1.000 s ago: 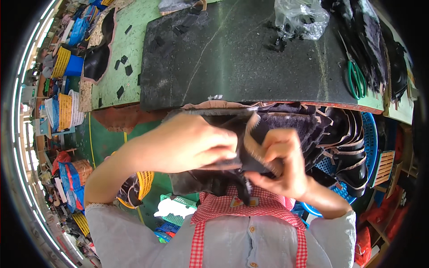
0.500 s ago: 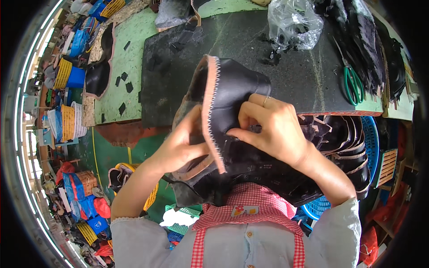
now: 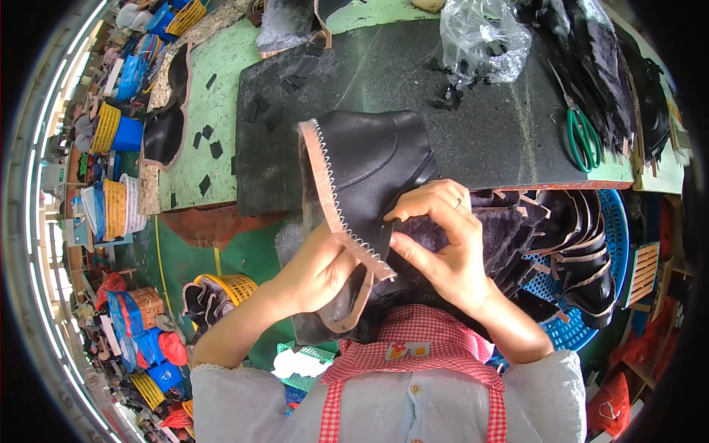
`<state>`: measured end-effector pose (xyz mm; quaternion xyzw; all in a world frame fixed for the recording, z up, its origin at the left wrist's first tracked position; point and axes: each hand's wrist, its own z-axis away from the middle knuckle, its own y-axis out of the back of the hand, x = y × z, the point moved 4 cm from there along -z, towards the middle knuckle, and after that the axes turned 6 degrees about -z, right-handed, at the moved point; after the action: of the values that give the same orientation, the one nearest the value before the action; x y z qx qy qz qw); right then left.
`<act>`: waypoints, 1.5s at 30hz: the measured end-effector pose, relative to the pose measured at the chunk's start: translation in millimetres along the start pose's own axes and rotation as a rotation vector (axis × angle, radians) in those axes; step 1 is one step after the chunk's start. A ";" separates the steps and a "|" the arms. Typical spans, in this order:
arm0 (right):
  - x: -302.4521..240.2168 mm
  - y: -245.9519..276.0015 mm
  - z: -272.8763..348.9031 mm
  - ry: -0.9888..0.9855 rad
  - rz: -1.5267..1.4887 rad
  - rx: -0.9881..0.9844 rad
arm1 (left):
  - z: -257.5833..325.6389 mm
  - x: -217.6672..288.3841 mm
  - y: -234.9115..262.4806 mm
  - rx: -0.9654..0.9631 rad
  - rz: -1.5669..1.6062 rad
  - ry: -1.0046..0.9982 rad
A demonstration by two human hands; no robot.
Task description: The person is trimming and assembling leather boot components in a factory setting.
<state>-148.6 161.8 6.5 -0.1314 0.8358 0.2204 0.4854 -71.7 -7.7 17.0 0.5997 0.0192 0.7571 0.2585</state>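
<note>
A black leather boot upper is held up in front of me, its tan edge sewn with white zigzag stitches. My left hand grips it low by that edge, the fingers partly hidden inside the shaft. At its lower right side, the thumb and forefinger of my right hand pinch the black leather. Whether a small loose piece lies between those fingertips I cannot tell. More black uppers with dark fur lining lie beneath, toward my lap.
A dark mat covers part of the green table, with small black scraps on it. Beyond are a clear plastic bag and green-handled scissors. A blue basket of uppers stands right; a yellow basket is at left.
The boot upper has tilted and turned, showing more of its side, with its stitched edge now slanting down rightward. My right hand has shifted slightly nearer me; my left fingers have closed more.
</note>
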 end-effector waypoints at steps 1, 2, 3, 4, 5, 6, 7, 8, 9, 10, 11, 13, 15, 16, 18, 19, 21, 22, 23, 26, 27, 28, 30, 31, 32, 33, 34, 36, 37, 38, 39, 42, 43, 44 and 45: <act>1.9 -0.1 0.4 -0.013 -0.054 0.004 | -0.3 -1.7 -1.8 0.047 0.008 -0.030; 3.4 0.2 0.3 -0.027 -0.107 0.010 | 0.0 -4.6 -4.3 0.094 0.015 -0.060; 4.0 0.9 -0.6 -0.041 -0.122 0.008 | 0.1 -6.3 -4.7 0.096 0.040 -0.049; 4.8 2.2 -0.5 -0.057 -0.142 0.014 | -1.0 -5.6 -5.7 0.096 -0.058 -0.093; 6.0 3.6 -1.3 -0.072 -0.162 0.020 | -2.4 -5.0 -7.0 0.096 -0.157 -0.138; 5.0 6.9 -4.2 -0.076 -0.156 0.030 | -4.1 -5.3 -9.3 0.129 -0.104 -0.178; 9.1 11.6 -10.8 -0.042 -0.108 0.071 | -6.8 -5.3 -10.0 0.162 -0.242 -0.111; 26.2 22.4 -20.6 -0.144 -0.177 0.147 | -7.5 13.6 -13.7 0.267 -0.286 -0.332; 40.5 34.3 -30.8 -0.165 -0.272 0.220 | -2.2 10.8 -20.7 0.203 -0.345 -0.360; 41.5 36.5 -37.6 -0.151 -0.329 0.223 | -2.6 -5.2 -20.4 0.002 -0.339 -0.194; 45.9 33.0 -34.0 -0.136 -0.369 0.244 | -4.6 -6.9 -21.2 0.078 -0.312 -0.266; 50.5 28.4 -32.0 -0.234 -0.593 0.217 | -5.6 -8.0 -21.8 0.096 -0.282 -0.310; 51.6 25.4 -29.8 -0.246 -0.707 0.194 | -3.5 -7.5 -19.8 0.093 -0.304 -0.339; 49.6 24.6 -29.2 -0.249 -0.737 0.194 | 0.9 -12.5 -20.2 0.061 -0.291 -0.362; 36.8 25.9 -31.5 -0.179 -0.587 0.228 | 5.8 -22.1 -18.5 0.109 0.181 -0.234; 31.3 31.8 -32.4 -0.149 -0.448 0.220 | 3.6 -24.6 -13.1 -0.118 0.550 0.029; 18.5 38.8 -37.0 0.045 -0.233 0.187 | -3.9 -17.8 -4.2 -0.298 1.009 -0.028; 10.8 38.0 -38.6 0.106 -0.143 0.120 | -5.3 -8.0 -0.3 -0.099 1.028 -0.071; 8.3 31.3 -34.0 -0.010 -0.245 0.109 | -11.3 -15.1 -6.2 0.080 0.955 0.106; 18.8 40.2 -37.2 -0.009 -0.243 0.170 | -23.6 11.1 -15.8 0.451 0.276 -0.108; 23.0 48.5 -49.3 0.029 -0.220 0.236 | -22.1 24.5 -23.4 0.428 0.055 -0.191; 23.7 42.1 -58.6 -0.109 -0.664 0.278 | -9.4 16.8 -32.8 0.446 -0.103 -0.326; 12.0 42.5 -62.1 -0.082 -0.605 0.209 | -3.3 17.9 -32.4 0.412 -0.023 -0.401; 3.7 44.3 -62.8 -0.021 -0.492 0.119 | 3.1 7.6 -32.2 0.336 0.063 -0.340; 2.4 40.9 -57.8 -0.045 -0.581 0.085 | 4.8 4.8 -31.4 0.276 0.149 -0.196; -6.6 39.4 -54.0 -0.074 -0.660 0.100 | 3.9 3.6 -30.3 0.283 0.133 -0.211; -14.6 42.0 -51.2 -0.022 -0.589 0.072 | 2.4 0.0 -30.7 0.271 0.282 -0.180; -26.2 46.2 -52.3 0.060 -0.449 0.033 | -3.1 -9.9 -32.5 0.236 0.577 -0.112; -29.5 46.7 -52.0 0.084 -0.461 0.044 | -2.8 -14.5 -35.5 0.215 0.727 -0.070; -29.0 47.9 -51.1 0.075 -0.463 -0.001 | -2.0 -21.8 -37.5 0.196 0.761 -0.045; -28.9 47.9 -51.0 0.076 -0.456 -0.013 | -2.1 -22.8 -37.5 0.191 0.749 -0.051; -31.6 50.0 -50.0 0.065 -0.441 -0.030 | -3.2 -20.0 -37.6 0.121 0.890 -0.052; -35.6 50.4 -50.7 0.043 -0.400 -0.035 | -3.3 -19.9 -37.3 0.116 0.886 -0.051; -37.3 50.6 -50.9 0.020 -0.359 -0.040 | -2.9 -20.5 -36.8 0.125 0.886 -0.047; -34.3 50.7 -50.7 0.003 -0.335 -0.067 | -2.5 -21.1 -36.4 0.135 0.886 -0.042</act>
<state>-191.9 180.9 70.4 -0.2851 0.7952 0.1638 0.5095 -57.5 15.8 -14.9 0.5809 -0.1954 0.7794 -0.1304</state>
